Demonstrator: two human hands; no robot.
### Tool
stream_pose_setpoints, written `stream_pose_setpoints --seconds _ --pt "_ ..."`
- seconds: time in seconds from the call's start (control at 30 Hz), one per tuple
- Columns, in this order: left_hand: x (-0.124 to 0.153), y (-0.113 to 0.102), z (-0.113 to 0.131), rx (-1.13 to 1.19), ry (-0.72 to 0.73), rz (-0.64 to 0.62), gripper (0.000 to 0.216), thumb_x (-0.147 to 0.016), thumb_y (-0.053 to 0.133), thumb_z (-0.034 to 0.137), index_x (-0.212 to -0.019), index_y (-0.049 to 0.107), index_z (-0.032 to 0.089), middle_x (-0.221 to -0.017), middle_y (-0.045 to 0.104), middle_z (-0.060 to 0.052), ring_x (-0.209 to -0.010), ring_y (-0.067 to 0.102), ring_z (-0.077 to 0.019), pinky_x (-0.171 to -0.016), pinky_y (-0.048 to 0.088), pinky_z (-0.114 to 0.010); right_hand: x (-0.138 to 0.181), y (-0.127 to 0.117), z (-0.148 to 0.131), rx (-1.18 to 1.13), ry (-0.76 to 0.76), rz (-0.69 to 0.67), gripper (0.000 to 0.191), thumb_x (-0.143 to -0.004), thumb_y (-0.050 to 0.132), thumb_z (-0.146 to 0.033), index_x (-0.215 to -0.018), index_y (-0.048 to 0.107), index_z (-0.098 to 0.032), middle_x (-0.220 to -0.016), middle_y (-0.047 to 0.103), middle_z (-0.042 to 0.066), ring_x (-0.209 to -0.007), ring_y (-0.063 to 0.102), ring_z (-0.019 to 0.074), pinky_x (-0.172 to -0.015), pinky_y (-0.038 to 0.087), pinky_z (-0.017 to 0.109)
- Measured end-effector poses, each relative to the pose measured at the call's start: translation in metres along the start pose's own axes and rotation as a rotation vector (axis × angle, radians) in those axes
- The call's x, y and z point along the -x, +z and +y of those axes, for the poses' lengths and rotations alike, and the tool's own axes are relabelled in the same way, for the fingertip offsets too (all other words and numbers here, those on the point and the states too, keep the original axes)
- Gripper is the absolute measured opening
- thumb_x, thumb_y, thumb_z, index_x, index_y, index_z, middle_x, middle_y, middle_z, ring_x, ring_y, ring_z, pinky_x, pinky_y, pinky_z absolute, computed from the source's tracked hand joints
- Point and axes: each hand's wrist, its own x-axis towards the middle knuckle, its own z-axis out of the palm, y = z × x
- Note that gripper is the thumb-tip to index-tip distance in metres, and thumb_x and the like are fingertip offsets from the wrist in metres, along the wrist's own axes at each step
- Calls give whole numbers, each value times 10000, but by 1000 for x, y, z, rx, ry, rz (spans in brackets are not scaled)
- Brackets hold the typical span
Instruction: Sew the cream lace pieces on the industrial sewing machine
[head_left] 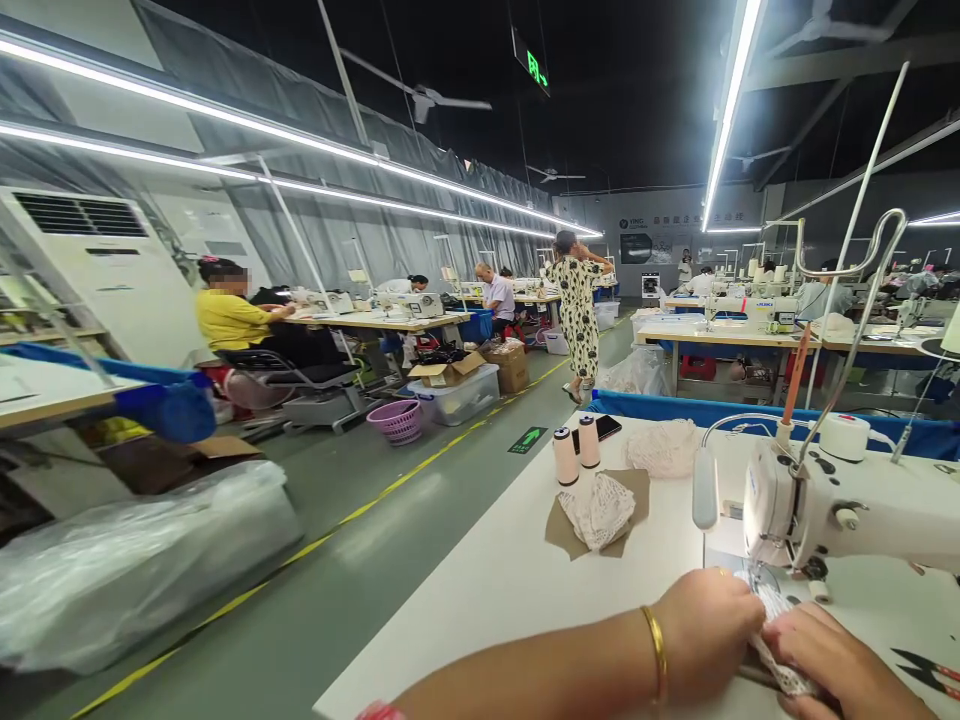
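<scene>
My left hand (705,630), a gold bangle on its wrist, is closed on a strip of white lace (776,640) just below the needle of a white sewing machine (847,510). My right hand (840,665) pinches the same lace strip from the right, at the bottom edge of the picture. Both hands rest on the white sewing table (480,590). Behind them lie a bundle of white lace on brown paper (600,510) and two pale thread spools (576,450).
Black snips (926,670) lie at the far right. A phone (606,427) and another lace pile (664,447) sit at the table's far end. A grey aisle with a yellow line runs left; a person (576,310) stands in it. Seated workers, boxes, a pink basket (396,420) line the left.
</scene>
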Motion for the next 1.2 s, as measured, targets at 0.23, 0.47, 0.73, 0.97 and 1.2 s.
stream_pose_setpoints --seconds 0.23,0.47,0.73,0.97,1.2 --pt "-6 -7 6 257 -197 59 177 -838 606 228 -1015 595 238 -959 706 -28 -878 656 -210 -778 537 -293 -13 -2 -13 16 39 134 195 -969 537 -195 -972 698 -306 -962 784 12 -817 750 207 -692 619 266" --pt "-3 -3 -3 278 -194 111 213 -797 644 179 -1005 670 219 -964 672 -63 -877 637 -226 -801 543 -317 -14 -8 -18 -170 269 115 228 -1001 508 -265 -1012 735 -288 -989 770 49 -889 738 250 -748 618 340" --pt "-19 -8 -13 513 -250 78 149 -750 540 67 -708 613 189 -830 566 -13 -801 597 -177 -756 494 -275 -31 -10 -31 -397 551 365 292 -1050 512 -399 -885 684 -231 -830 719 32 -881 711 229 -815 569 311" --pt "-24 -16 -13 660 -327 37 153 -749 590 155 -600 567 183 -782 534 4 -752 600 -163 -689 483 -258 -33 -7 -32 -425 585 383 308 -1043 520 -400 -825 638 -216 -821 716 17 -832 691 200 -771 546 278" --pt "-22 -19 -8 789 -365 23 114 -732 739 269 -704 676 179 -892 635 -13 -864 646 -196 -783 537 -276 -35 -11 -36 -469 557 371 326 -1060 503 -415 -851 662 -221 -796 705 10 -815 693 195 -726 533 257"
